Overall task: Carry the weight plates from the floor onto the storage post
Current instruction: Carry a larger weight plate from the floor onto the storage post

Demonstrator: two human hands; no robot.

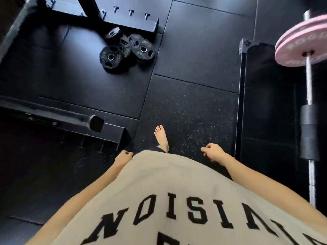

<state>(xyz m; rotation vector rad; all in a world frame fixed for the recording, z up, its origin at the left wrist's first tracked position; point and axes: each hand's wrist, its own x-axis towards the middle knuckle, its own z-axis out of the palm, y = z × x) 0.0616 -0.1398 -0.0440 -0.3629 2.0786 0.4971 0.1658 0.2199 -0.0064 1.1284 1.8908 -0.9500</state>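
The left hand hangs by the hem of a beige lettered shirt with fingers loosely curled, holding nothing. Ahead on the black rubber floor, a cluster of black, many-sided weight plates with steel-ringed centre holes and grip cut-outs lies overlapping, some propped against each other, just beside the foot of a black rack base. One bare foot is planted forward, the right hand hangs loosely curled and empty, and a pink plate sits on a barbell at the right edge.

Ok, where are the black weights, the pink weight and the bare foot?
black weights (111, 57), head view, front plate's face.
pink weight (300, 41), head view, flat pink face.
bare foot (161, 137), head view, top of foot.
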